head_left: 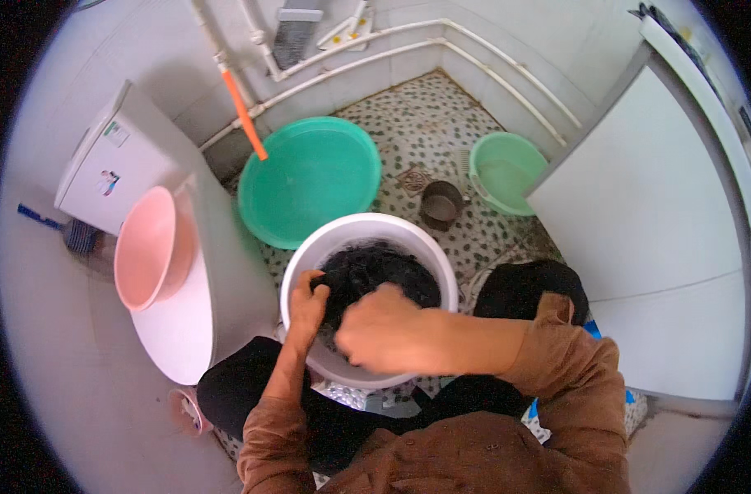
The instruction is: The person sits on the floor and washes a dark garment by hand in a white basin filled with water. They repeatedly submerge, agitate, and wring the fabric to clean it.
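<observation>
A white basin (441, 255) stands on the floor between my knees, with wet black cloth (384, 272) bunched in water inside it. At the basin's left side, my left hand (307, 300) is closed with a fold of the black cloth between thumb and fingers. My right hand (384, 329) reaches across the basin, curled into a fist over the cloth's near part. It is a little smeared by motion, and whatever it may hold is hidden beneath it. Brown sleeves are pushed up on both forearms.
Beyond the basin sits a big green tub (310, 181) with an orange hose (245, 119) hanging over it. A dark pot (441, 204) and a light green basin (507, 173) stand farther right. A pink basin (149, 247) rests on the toilet (174, 329); a white door (647, 214) is at right.
</observation>
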The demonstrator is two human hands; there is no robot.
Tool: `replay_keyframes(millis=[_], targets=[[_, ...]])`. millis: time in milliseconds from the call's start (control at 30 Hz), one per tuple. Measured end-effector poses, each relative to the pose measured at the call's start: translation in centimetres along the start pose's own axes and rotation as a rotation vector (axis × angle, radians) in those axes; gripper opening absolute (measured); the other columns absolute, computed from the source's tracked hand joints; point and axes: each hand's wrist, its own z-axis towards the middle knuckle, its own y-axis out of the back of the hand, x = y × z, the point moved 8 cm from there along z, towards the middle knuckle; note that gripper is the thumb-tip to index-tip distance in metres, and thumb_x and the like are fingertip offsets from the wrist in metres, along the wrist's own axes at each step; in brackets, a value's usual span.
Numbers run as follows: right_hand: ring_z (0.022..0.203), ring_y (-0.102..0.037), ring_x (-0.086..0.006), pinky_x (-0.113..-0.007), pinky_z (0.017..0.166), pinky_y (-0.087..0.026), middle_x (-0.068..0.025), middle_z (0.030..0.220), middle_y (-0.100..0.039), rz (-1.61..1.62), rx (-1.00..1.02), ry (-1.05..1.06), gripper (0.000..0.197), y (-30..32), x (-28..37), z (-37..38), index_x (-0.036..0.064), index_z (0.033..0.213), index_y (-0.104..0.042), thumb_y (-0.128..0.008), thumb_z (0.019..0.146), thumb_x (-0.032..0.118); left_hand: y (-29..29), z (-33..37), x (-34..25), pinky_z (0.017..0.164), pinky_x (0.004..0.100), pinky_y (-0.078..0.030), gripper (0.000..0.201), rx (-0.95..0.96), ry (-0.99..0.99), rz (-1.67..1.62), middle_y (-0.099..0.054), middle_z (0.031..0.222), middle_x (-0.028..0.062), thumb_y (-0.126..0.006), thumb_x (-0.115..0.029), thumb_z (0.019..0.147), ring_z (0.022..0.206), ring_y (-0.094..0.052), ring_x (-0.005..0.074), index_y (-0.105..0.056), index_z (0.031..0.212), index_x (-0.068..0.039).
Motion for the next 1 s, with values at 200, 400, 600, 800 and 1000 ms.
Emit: replay_keyframes(millis=[200, 400, 600, 800, 1000], targets=[[0.073, -0.071, -0.0392, -0.059, 0.058, -0.054, -0.0210, 0.086, -0.072, -0.289, -0.221, 0.208, 0.026, 4.8, 10.5, -3.2, -0.0026, 0.089, -0.074, -0.068, 0.080, 0.021, 0.3, -0.2, -0.9, 0.075, 0.0352, -0.050, 0.037, -0.002, -0.009, 0.002, -0.065, 0.083, 0.0124, -0.056, -0.012, 0.084, 0.077, -0.060, 0.0228, -0.060, 0.118, 0.000], [0.073, -0.071, -0.0410, -0.061, 0.059, -0.054, -0.0253, 0.086, -0.071, -0.336, -0.229, 0.134, 0.029, 7.4, 12.3, -4.6, -0.0058, 0.092, -0.074, -0.066, 0.081, 0.019, 0.3, -0.3, -1.9, 0.087, 0.0347, -0.049, 0.037, 0.047, 0.066, -0.003, -0.066, 0.097, 0.0183, -0.055, -0.012, 0.084, 0.091, -0.061, 0.0248, -0.060, 0.118, 0.000], [0.073, -0.071, -0.0427, -0.064, 0.060, -0.055, -0.0296, 0.087, -0.070, -0.370, -0.201, 0.064, 0.032, 8.6, 12.8, -5.3, -0.0090, 0.095, -0.073, -0.063, 0.082, 0.018, 0.5, -0.4, -2.2, 0.085, 0.0396, -0.048, 0.039, 0.047, 0.009, 0.106, -0.065, 0.093, 0.0230, -0.056, -0.019, 0.084, 0.087, -0.062, 0.0319, -0.060, 0.119, -0.003], [0.074, -0.071, -0.0445, -0.066, 0.061, -0.056, -0.0340, 0.088, -0.069, -0.403, -0.169, 0.038, 0.035, 8.8, 13.3, -5.0, -0.0122, 0.098, -0.072, -0.060, 0.083, 0.017, 0.5, -0.5, -1.8, 0.086, 0.0432, -0.050, 0.039, 0.012, 0.006, 0.073, -0.067, 0.093, 0.0263, -0.056, -0.021, 0.084, 0.091, -0.066, 0.0393, -0.060, 0.120, -0.005], [0.072, -0.073, -0.0351, -0.056, 0.059, -0.058, -0.0221, 0.079, -0.072, -0.167, 0.027, 0.019, 0.019, 3.6, 4.7, -3.8, 0.0017, 0.081, -0.076, -0.066, 0.077, 0.017, 0.5, -0.9, -3.3, 0.090, 0.0474, -0.049, 0.039, 0.027, 0.108, 0.171, -0.068, 0.095, 0.0289, -0.058, -0.018, 0.084, 0.095, -0.066, 0.0456, -0.058, 0.122, -0.006]])
